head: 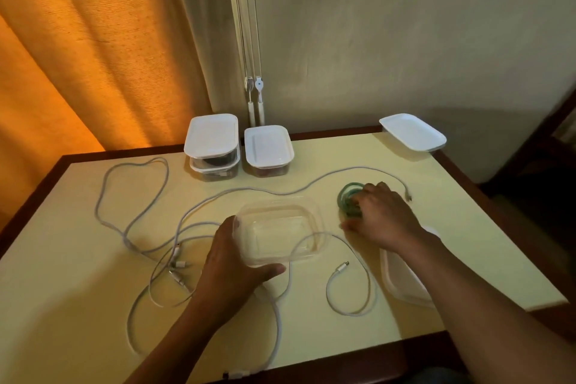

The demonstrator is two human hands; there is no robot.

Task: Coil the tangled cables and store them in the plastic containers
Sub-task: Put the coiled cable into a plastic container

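Your left hand [232, 265] grips the open clear container [271, 227] at its near left corner, thumb laid along the near rim and fingers wrapped up the left wall. The container stands upright at the middle of the table [93, 290], and a loop of white cable shows through its clear plastic.

Your right hand [378, 215] reaches just to the right of it, fingers curled down over the green coiled cable [346, 196], thumb spread toward you. The coil lies flat on the tabletop, outside the container and a little apart from its right wall.

Loose white cables [179, 265] sprawl in wide loops across the left and near parts of the table, several plugs bunched beside your left wrist. One plug end [341, 266] lies between the container and your right forearm.

Another clear container [400, 280] sits partly hidden under that forearm. At the back edge stand a two-high stack of lidded containers [212, 137], a single lidded container [268, 145] just beside it, and a third white-lidded container [413, 132] well apart at the far right corner. An orange curtain [78, 56] hangs at left.
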